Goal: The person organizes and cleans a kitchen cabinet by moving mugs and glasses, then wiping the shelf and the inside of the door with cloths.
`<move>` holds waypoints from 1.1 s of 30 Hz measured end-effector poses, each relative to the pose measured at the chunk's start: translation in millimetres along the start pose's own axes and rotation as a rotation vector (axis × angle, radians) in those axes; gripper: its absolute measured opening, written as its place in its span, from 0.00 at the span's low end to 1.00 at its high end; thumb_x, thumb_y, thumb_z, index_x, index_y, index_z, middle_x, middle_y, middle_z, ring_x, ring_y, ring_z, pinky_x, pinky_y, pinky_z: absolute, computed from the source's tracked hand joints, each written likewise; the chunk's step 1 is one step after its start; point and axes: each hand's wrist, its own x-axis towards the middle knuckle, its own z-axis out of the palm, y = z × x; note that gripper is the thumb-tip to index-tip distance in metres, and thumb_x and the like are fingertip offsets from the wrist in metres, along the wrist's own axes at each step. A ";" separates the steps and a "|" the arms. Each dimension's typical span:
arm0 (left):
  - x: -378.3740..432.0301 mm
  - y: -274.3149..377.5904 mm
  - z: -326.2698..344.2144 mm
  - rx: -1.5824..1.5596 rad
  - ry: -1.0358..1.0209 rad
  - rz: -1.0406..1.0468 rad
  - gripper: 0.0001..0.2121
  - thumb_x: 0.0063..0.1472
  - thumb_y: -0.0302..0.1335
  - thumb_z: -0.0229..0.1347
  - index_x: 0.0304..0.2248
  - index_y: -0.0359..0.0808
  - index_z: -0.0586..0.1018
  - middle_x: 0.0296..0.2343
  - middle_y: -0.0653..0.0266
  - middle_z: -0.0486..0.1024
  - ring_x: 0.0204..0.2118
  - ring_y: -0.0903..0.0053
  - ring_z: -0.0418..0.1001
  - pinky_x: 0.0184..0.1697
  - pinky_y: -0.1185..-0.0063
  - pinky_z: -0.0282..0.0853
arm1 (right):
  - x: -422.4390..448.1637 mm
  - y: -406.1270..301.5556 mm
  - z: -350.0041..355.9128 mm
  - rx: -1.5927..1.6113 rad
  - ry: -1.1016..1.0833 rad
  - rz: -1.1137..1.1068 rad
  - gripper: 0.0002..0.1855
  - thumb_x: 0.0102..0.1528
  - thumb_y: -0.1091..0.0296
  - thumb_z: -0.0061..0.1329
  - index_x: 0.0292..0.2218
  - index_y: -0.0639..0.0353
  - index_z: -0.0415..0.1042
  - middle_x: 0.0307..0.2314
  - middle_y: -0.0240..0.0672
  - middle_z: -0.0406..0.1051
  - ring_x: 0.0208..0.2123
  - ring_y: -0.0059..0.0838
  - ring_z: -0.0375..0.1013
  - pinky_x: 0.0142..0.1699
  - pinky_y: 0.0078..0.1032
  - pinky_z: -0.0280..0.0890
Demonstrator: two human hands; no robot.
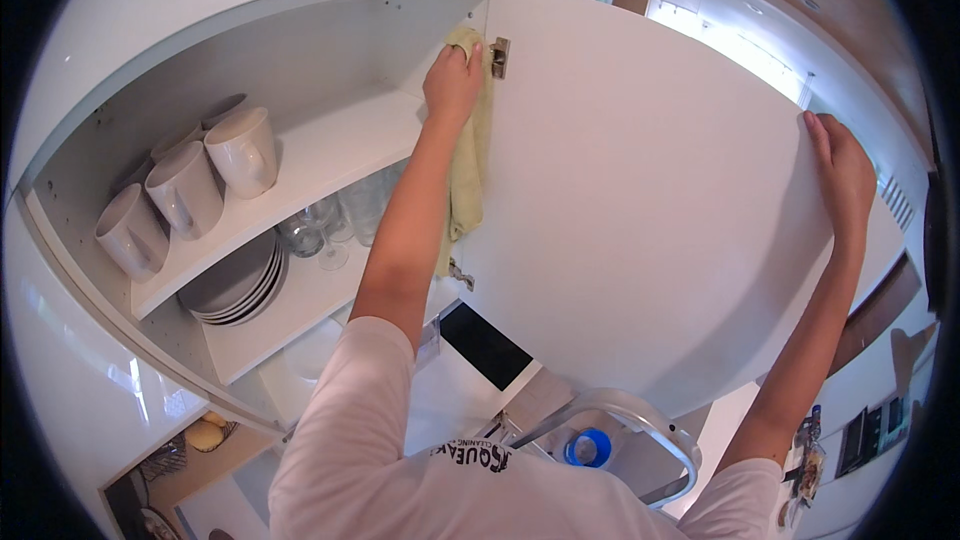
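Observation:
My left hand (454,86) grips a yellow-green cleaning cloth (469,187) at the hinge side of a white wall cabinet, just beside the upper hinge (500,58). The cloth hangs down towards the lower hinge (462,275). With my right hand (844,165) I hold the outer edge of the open white cabinet door (637,187), thumb on its inner face. On the upper shelf (330,142) stand several white mugs (244,154). Below are a stack of grey plates (232,277) and several clear glasses (322,229), partly hidden by my left arm.
A metal rail of what looks like a stepladder (675,442) curves up in front of my body. Down below is a blue round container (588,448). A black cooktop-like panel (486,345) lies on the counter. Yellow fruit (206,433) sits in a wire basket at lower left.

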 end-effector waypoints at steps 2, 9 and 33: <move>0.9 -1.7 6.9 0.016 -0.006 -0.048 0.21 0.61 0.40 0.42 0.28 0.26 0.73 0.29 0.47 0.71 0.32 0.51 0.69 0.37 0.64 0.63 | -1.7 -5.0 -3.1 0.006 -0.014 0.007 0.24 0.55 0.44 0.36 0.35 0.54 0.74 0.25 0.40 0.73 0.29 0.39 0.71 0.37 0.30 0.63; 5.0 -10.0 41.0 -0.510 0.416 -0.458 0.17 0.61 0.35 0.42 0.32 0.25 0.72 0.32 0.40 0.71 0.36 0.47 0.68 0.39 0.63 0.63 | -1.9 -10.3 -8.5 -0.030 -0.011 -0.026 0.24 0.56 0.44 0.35 0.35 0.54 0.74 0.24 0.41 0.72 0.28 0.40 0.71 0.36 0.31 0.63; -42.5 -9.0 30.6 -0.378 0.119 -0.044 0.09 0.56 0.29 0.47 0.33 0.32 0.71 0.29 0.50 0.70 0.33 0.53 0.68 0.35 0.64 0.63 | 2.0 -0.8 -3.2 -0.085 -0.022 0.018 0.27 0.56 0.41 0.32 0.38 0.53 0.73 0.27 0.41 0.73 0.32 0.40 0.72 0.39 0.31 0.63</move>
